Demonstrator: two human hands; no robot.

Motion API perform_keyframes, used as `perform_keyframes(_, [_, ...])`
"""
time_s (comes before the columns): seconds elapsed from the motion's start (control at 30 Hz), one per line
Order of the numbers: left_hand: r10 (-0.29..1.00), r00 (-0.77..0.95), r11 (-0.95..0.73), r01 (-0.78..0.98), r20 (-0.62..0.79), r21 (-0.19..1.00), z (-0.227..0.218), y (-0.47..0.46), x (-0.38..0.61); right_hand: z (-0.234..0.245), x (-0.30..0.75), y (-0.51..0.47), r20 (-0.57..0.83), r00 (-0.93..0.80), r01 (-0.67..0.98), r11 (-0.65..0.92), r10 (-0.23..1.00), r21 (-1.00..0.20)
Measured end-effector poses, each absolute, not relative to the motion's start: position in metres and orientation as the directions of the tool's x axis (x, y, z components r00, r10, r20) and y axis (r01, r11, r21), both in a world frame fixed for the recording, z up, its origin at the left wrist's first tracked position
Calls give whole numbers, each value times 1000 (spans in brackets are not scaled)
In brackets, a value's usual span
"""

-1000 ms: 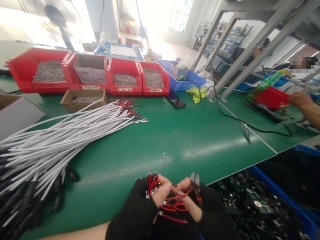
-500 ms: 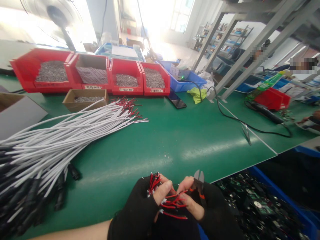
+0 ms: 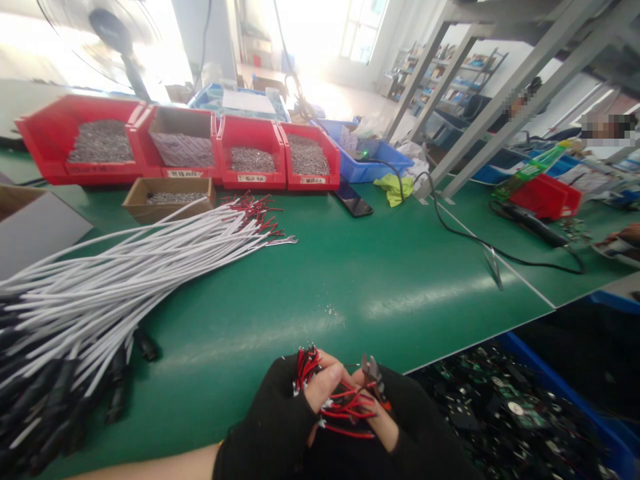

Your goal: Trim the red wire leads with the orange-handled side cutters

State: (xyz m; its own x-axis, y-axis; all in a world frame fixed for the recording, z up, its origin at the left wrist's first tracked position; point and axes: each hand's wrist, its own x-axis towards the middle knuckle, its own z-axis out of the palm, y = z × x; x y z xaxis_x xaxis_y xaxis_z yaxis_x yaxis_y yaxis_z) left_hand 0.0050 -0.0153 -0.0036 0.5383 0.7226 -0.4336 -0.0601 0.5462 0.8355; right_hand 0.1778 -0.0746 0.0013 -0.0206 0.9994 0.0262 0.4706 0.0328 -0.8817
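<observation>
My left hand (image 3: pixel 280 413), in a black fingerless glove, pinches a bunch of short red and black wires (image 3: pixel 350 405) with white ends. More of the same wires stick up in a tuft beside its thumb. Close against it, my right hand (image 3: pixel 405 420), also gloved in black, holds side cutters (image 3: pixel 373 377) with orange-red handles, jaws pointing up. Its fingertips are at the wires; whether they grip one is hard to see. A large bundle of white cables (image 3: pixel 135 267) with red wire ends and black connectors lies to the left.
Red bins (image 3: pixel 255 157) of small metal parts line the back, with a small cardboard box (image 3: pixel 170 203) before them. A phone (image 3: pixel 354 200), a spanner (image 3: pixel 283 241) and tweezers (image 3: pixel 493 267) lie on the green bench. A blue crate (image 3: pixel 565 407) of circuit boards stands lower right. Another person's hand shows far right.
My right hand has moved slightly left and turned, bringing the side cutters closer to the wires. My left hand keeps its grip on the bunch.
</observation>
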Motion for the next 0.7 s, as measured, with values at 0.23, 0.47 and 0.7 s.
perform_keyframes(0.23, [712,536,573,-70,-453,817,-11,-22,4,-2,173,-78,96,-67,489,117,993,-865])
perform_keyframes(0.47, [714,565,547,-81,-414,833,-1,-17,5,-2,173,-79,98,-82,533,127,992,-837])
perform_keyframes(0.7, [706,553,583,-102,-441,806,-9,-21,4,-1,172,-82,44,-77,615,82,996,-784])
